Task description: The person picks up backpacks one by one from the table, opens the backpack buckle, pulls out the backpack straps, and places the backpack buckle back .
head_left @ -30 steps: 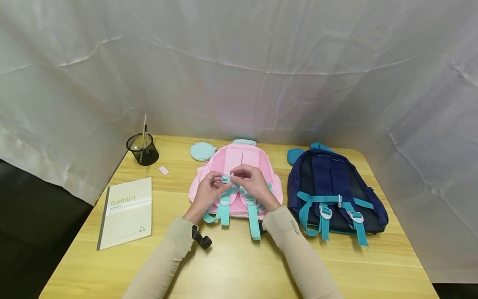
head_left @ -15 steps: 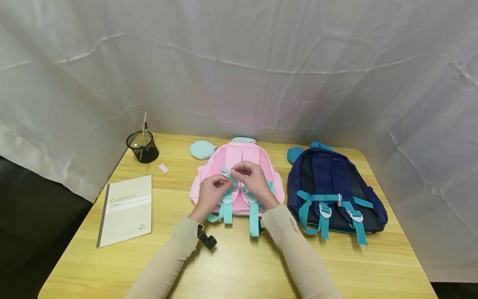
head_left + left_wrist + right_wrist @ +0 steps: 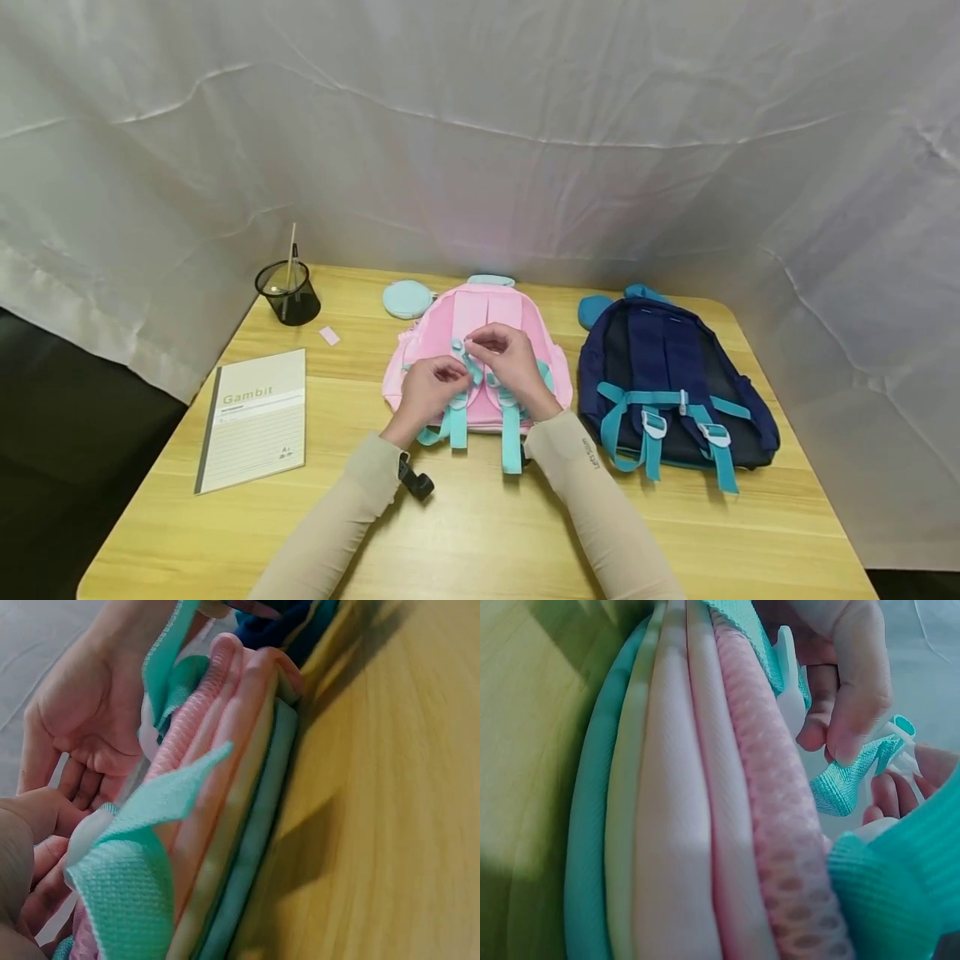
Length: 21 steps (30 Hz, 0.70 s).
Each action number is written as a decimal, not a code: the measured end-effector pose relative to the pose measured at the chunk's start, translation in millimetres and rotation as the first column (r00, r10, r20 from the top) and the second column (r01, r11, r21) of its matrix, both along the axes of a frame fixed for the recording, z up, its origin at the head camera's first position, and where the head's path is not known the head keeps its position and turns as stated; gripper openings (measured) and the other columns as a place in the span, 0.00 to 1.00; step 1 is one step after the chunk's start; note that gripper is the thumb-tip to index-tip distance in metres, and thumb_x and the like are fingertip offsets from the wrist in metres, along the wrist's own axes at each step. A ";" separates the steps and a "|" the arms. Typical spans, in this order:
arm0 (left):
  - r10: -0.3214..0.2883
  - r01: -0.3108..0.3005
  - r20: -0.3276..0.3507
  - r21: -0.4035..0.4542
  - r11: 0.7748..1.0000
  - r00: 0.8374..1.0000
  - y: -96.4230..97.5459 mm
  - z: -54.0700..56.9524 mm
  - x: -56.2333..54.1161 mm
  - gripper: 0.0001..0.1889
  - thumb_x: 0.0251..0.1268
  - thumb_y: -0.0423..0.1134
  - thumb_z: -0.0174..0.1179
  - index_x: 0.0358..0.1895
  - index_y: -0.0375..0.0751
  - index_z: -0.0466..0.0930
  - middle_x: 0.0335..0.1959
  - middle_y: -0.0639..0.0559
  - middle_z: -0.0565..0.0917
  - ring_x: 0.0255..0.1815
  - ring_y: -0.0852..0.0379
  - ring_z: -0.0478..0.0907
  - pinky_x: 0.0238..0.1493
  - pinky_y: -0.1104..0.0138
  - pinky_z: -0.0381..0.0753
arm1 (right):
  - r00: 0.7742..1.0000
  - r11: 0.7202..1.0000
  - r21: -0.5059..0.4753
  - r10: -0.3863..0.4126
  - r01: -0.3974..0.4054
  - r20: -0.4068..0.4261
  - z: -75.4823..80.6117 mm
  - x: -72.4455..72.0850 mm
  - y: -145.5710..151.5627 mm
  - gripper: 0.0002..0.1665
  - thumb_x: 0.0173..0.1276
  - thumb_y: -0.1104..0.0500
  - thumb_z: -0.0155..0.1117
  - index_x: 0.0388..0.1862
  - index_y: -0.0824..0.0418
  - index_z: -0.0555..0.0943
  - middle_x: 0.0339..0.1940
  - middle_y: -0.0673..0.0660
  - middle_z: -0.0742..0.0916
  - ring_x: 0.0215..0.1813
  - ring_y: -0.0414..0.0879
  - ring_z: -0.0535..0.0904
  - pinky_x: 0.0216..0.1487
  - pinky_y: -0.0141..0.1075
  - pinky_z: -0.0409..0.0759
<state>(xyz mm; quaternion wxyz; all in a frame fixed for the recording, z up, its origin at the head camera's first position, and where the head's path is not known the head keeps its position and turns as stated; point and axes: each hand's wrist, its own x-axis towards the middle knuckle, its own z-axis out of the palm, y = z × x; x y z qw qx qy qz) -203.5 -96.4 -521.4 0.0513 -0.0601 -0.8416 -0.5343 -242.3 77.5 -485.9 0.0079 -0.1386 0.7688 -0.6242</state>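
Note:
A pink backpack [image 3: 498,333] lies on the table with its straps facing up. Above it, both hands work on a teal strap [image 3: 472,367] with a looped end. My left hand [image 3: 431,387] pinches the webbing between thumb and fingers, seen closely in the right wrist view as the left hand [image 3: 847,682] on the teal webbing [image 3: 840,787]. My right hand [image 3: 506,358] has its fingertips on a small white plastic buckle [image 3: 901,739] near the looped end. Fingers partly hide the buckle. Other teal strap ends hang over the backpack's near edge.
A navy backpack [image 3: 675,383] with teal straps lies to the right. At left are a notebook [image 3: 255,421], a black mesh pen cup [image 3: 288,292] and a small pink piece [image 3: 329,336]. A round light-blue pouch [image 3: 407,299] sits beside the pink backpack. Grey curtain [image 3: 480,150] hangs behind.
Over the last second the left hand has shifted slightly down and right, from the looped end to the strap below. The right hand has moved up slightly. The backpacks stay in place.

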 end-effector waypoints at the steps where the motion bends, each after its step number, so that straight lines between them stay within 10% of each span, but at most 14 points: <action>1: -0.001 0.001 -0.006 -0.010 1.000 1.000 0.2 -0.1 0.3 0.03 0.59 0.41 0.75 0.32 0.49 0.90 0.27 0.58 0.88 0.29 0.62 0.80 0.36 0.68 0.78 | 1.000 1.000 -0.004 0.000 0.000 -0.001 -0.3 0.2 0.1 0.08 0.70 0.59 0.73 0.45 0.60 0.89 0.44 0.57 0.91 0.48 0.44 0.87 0.54 0.33 0.84; 14: 0.087 -0.076 -0.073 0.139 0.987 0.994 1.6 -0.7 0.0 0.04 0.63 0.39 0.73 0.34 0.43 0.89 0.30 0.50 0.90 0.28 0.61 0.80 0.34 0.72 0.78 | 1.000 1.000 -0.018 0.014 -0.014 0.003 -3.7 -0.6 -2.2 0.08 0.70 0.59 0.74 0.43 0.62 0.88 0.42 0.58 0.90 0.45 0.44 0.86 0.52 0.32 0.84; 21: 0.053 -0.052 -0.078 0.021 0.998 0.996 2.9 0.3 3.3 0.03 0.59 0.40 0.74 0.31 0.48 0.90 0.26 0.56 0.89 0.25 0.64 0.79 0.32 0.71 0.77 | 1.000 0.999 -0.034 0.014 -0.014 -0.017 -4.8 -0.4 -5.0 0.09 0.70 0.58 0.74 0.43 0.62 0.88 0.41 0.57 0.90 0.44 0.43 0.87 0.51 0.33 0.85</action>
